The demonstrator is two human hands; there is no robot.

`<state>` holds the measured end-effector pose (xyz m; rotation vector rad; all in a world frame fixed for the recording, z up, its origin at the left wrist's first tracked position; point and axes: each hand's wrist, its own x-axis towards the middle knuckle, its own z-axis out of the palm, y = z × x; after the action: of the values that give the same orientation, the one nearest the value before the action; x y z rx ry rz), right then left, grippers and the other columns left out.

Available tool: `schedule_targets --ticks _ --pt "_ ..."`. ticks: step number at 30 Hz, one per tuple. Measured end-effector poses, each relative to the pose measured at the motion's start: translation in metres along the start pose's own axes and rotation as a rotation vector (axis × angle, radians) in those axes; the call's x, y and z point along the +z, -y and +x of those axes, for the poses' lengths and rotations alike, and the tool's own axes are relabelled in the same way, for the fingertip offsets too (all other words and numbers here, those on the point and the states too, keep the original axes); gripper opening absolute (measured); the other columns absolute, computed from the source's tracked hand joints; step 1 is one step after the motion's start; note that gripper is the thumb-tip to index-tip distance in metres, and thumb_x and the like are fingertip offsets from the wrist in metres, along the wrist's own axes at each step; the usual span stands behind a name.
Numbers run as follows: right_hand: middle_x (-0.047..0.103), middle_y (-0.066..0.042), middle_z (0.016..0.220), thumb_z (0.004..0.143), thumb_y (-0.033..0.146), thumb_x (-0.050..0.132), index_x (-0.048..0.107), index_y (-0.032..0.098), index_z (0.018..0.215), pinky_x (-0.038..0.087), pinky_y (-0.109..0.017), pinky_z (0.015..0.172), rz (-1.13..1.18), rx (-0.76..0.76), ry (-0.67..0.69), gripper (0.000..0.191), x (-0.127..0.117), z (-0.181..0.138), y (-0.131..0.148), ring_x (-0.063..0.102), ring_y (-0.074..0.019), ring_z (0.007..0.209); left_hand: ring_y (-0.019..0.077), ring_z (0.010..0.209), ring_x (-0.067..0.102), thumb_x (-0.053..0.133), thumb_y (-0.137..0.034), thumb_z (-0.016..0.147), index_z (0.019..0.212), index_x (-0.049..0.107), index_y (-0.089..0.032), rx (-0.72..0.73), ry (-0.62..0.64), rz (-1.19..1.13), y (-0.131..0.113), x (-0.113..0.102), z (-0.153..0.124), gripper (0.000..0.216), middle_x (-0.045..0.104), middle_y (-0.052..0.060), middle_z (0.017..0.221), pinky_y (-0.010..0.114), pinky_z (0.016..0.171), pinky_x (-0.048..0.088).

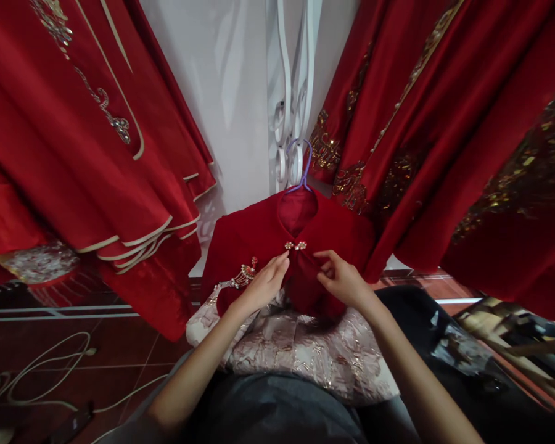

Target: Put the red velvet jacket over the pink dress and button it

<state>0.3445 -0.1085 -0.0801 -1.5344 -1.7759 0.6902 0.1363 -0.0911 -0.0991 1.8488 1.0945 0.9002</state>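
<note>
A red velvet cape hangs on a purple hanger, its lower part resting over a pale brocade cloth with metallic thread on my lap. At its neck, a jewelled clasp joins the two front edges. My left hand lies flat on the left front, fingers stretched toward the clasp. Beside that hand is a beaded brooch with pearl strands. On the other side, my right hand has its fingers bent and gathered at the right front edge, just below the clasp.
Long red garments with pale piping hang at the left. More red garments with gold sequins hang at the right. A white scrolled metal stand rises behind the cape. Pale cables trail over the tiled floor.
</note>
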Motion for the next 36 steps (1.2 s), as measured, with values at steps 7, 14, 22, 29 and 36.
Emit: schedule_targets --ticks 7,14,22,29,36 --pt "0.059 0.004 0.069 0.081 0.023 0.054 0.05 0.022 0.101 0.046 -0.026 0.06 0.22 -0.181 0.112 0.02 -0.008 -0.021 0.031 0.058 -0.0127 0.06 0.0197 0.141 0.031 0.012 -0.069 0.089 0.134 0.052 -0.029 -0.179 0.225 -0.391 0.002 -0.004 -0.013 0.072 0.041 0.002 0.148 0.043 0.116 0.026" --pt "0.065 -0.003 0.089 0.085 0.027 0.054 0.049 0.022 0.11 0.053 -0.029 0.071 0.404 -0.171 0.199 0.026 0.027 -0.025 0.051 0.065 -0.0153 0.082 0.0256 0.136 0.04 0.021 -0.076 0.084 0.136 0.049 -0.022 -0.327 0.255 -0.605 -0.01 -0.007 -0.044 0.08 0.045 0.012 0.145 0.045 0.111 0.034" --pt "0.065 -0.005 0.101 0.086 0.024 0.054 0.054 0.022 0.117 0.052 -0.033 0.084 0.394 -0.206 0.213 0.031 0.049 -0.019 0.035 0.064 -0.0158 0.095 0.0215 0.098 0.066 0.034 -0.063 0.09 0.127 0.05 -0.013 -0.45 -0.019 -0.603 -0.008 -0.012 -0.046 0.064 0.061 0.018 0.122 0.036 0.089 0.053" --pt "0.06 0.001 0.079 0.081 0.023 0.06 0.055 0.021 0.099 0.049 -0.027 0.067 0.249 -0.184 0.075 0.02 0.06 -0.012 0.028 0.06 -0.0133 0.071 0.0174 0.085 0.067 0.035 -0.062 0.091 0.108 0.058 -0.013 -0.429 -0.019 -0.474 -0.022 -0.002 -0.036 0.056 0.068 0.011 0.098 0.03 0.077 0.056" --pt "0.061 0.0 0.076 0.081 0.025 0.059 0.052 0.021 0.096 0.047 -0.024 0.061 0.27 -0.16 0.098 0.017 0.052 -0.013 0.028 0.06 -0.0133 0.068 0.0193 0.086 0.067 0.035 -0.063 0.089 0.103 0.06 -0.014 -0.288 -0.062 -0.228 -0.013 -0.028 -0.035 0.056 0.067 0.01 0.094 0.034 0.083 0.053"
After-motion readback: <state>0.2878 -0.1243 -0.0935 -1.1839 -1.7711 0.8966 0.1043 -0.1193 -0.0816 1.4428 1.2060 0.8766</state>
